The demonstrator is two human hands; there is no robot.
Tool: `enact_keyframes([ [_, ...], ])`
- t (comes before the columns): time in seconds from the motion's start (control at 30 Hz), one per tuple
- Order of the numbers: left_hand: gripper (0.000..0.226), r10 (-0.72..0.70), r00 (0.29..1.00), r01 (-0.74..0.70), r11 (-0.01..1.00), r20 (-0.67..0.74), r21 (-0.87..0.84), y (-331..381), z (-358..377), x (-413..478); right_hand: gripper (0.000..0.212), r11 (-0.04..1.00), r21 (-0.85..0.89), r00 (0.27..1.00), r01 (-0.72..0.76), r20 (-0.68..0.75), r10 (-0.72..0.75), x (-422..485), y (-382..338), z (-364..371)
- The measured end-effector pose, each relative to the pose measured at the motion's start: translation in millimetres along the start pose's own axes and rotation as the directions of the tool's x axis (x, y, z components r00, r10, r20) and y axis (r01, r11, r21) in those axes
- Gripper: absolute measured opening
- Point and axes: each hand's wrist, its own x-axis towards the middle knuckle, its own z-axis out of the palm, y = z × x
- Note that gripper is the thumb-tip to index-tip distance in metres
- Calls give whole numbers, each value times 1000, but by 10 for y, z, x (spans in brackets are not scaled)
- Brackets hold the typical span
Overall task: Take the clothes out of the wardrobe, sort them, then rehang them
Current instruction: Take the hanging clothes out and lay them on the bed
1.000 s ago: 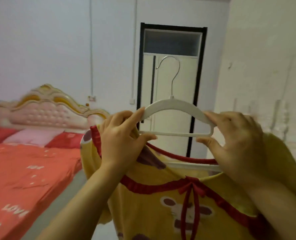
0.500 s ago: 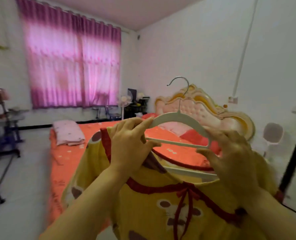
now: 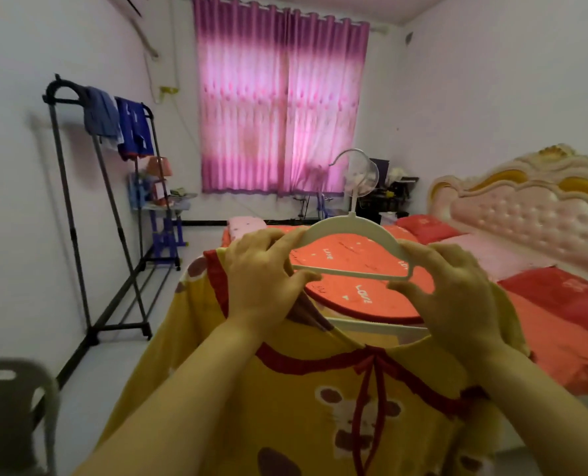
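I hold a white plastic hanger (image 3: 349, 228) with a metal hook up in front of me. My left hand (image 3: 261, 280) grips its left shoulder and my right hand (image 3: 454, 297) grips its right end. A yellow garment (image 3: 285, 407) with red trim, a red bow and brown cartoon prints hangs below my hands, its neckline spread around a second white bar just under the hanger. At the far left stands a black clothes rack (image 3: 79, 207) with blue clothes (image 3: 120, 121) draped over its top rail.
A bed (image 3: 543, 338) with orange-red bedding and an ornate headboard fills the right side. Pink curtains (image 3: 278, 108) cover the far window. A standing fan, a small cluttered table (image 3: 162, 204) and a grey plastic chair (image 3: 14, 413) at lower left stand around the floor.
My view has swung left from the doorway past the bed to the curtains and clothes rack. Both hands keep the same hold on the hanger and yellow garment.
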Motion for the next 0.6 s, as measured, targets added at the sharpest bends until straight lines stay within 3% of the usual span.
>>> enact_keyframes([
  [0.27,63,-64,997,61,995,42,75,-1161,911,497,55,998,54,999,-11,39,8,710,265,1506],
  [0.6,61,-101,992,94,991,71,97,-2100,1993,932,54,998,62,997,5,76,-10,1336,759,2819],
])
